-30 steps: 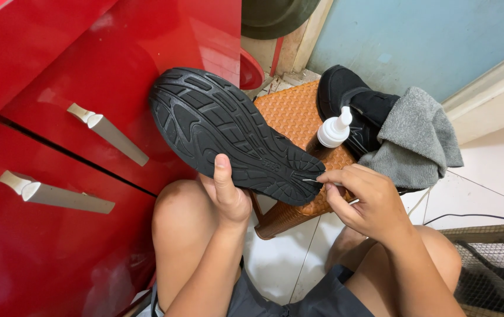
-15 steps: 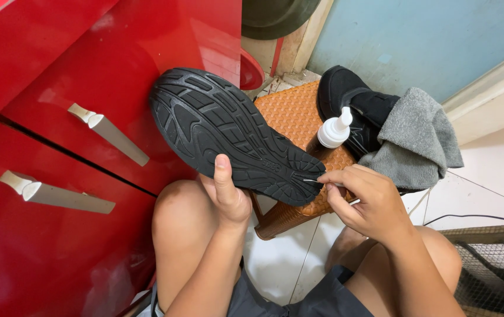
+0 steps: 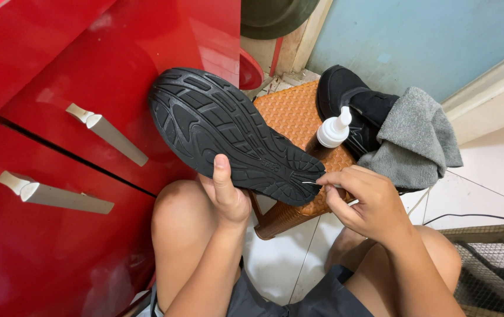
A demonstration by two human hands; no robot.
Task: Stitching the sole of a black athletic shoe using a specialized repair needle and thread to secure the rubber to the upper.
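Nothing has shifted: left hand [image 3: 228,196] still grips the black shoe [image 3: 228,132], right hand [image 3: 360,199] pinching a thin needle [image 3: 309,182] at its heel.

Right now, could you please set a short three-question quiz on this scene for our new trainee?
1. True or false: the left hand holds the black shoe sole-up.
2. What does the right hand pinch against the sole's heel end?
A. a brush
B. a thin needle-like pin
C. a sponge
3. Fill in: the pump bottle stands on the woven orange ____.

Key: 1 true. 2 B. 3 stool.
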